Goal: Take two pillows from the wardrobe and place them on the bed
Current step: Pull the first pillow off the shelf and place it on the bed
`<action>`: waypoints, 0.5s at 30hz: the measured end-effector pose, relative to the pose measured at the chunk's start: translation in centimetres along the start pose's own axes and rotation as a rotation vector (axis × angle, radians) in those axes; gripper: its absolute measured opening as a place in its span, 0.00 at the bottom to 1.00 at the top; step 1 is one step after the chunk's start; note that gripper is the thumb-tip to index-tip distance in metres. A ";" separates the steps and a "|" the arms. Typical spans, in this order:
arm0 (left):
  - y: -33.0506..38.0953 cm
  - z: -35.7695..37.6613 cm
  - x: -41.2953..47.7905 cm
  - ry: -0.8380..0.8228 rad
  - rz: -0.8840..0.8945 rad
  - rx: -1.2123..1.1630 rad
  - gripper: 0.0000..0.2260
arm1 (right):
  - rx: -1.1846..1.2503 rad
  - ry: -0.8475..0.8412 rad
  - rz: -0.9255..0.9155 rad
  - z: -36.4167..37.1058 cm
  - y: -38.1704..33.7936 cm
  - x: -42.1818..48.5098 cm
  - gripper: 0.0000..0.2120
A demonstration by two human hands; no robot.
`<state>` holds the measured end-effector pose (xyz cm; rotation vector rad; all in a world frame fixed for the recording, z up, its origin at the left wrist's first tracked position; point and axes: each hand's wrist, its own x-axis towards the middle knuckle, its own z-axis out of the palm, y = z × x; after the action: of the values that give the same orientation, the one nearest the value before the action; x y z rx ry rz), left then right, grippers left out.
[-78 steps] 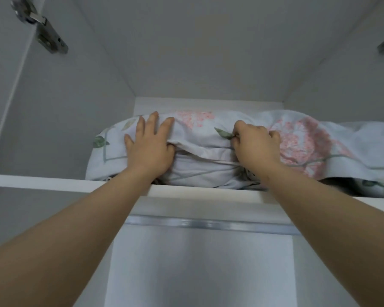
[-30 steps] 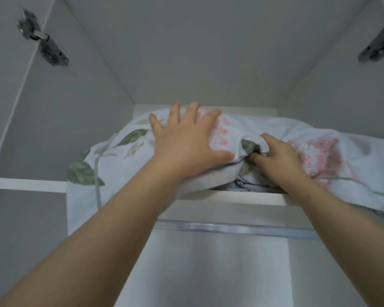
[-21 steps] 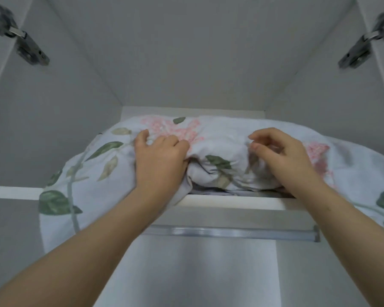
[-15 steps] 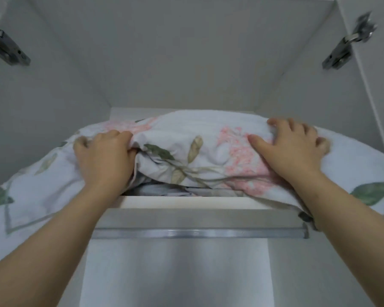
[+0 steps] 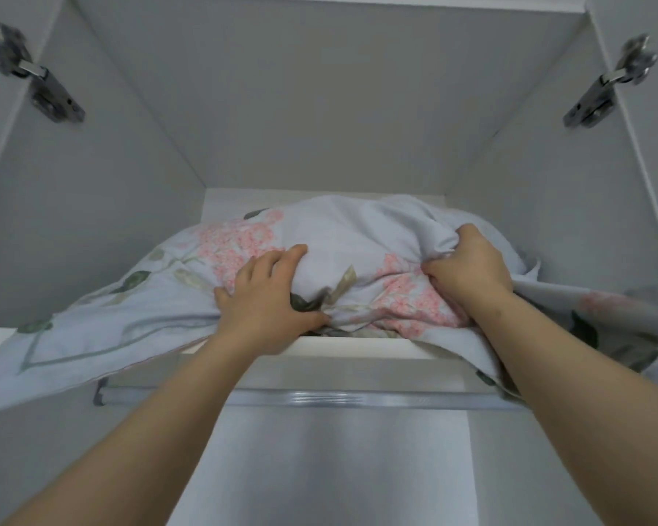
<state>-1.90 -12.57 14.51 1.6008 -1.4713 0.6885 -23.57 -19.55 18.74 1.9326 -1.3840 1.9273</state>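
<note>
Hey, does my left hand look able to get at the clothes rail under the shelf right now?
Likely yes, once it lets go: the left hand grips the floral pillow, and the clothes rail lies bare in the middle, just below the shelf edge; pillow fabric hangs only near its ends.

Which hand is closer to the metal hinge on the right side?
Right. The right hand grips the pillow below that hinge; the left hand grips it farther left.

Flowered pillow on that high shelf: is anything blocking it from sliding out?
Nothing visible does. The left hand and right hand grip the flowered pillow directly, and its cloth hangs over the open shelf edge. The bed is out of view.
</note>
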 end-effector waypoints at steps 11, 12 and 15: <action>0.0 -1.8 -1.8 0.283 -0.032 -0.092 0.46 | 0.262 0.473 -0.685 -3.7 -5.4 -6.8 0.02; -0.1 -2.5 -2.0 0.358 0.025 -0.057 0.45 | 0.329 0.481 -0.666 -4.5 -5.6 -7.4 0.04; -0.1 -4.0 -2.7 0.501 0.160 0.022 0.42 | 0.432 0.502 -0.551 -6.7 -5.1 -8.6 0.09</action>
<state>-1.69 -7.74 14.21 1.2141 -1.2241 1.1086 -23.76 -7.99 15.60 1.5502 -0.2831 2.2826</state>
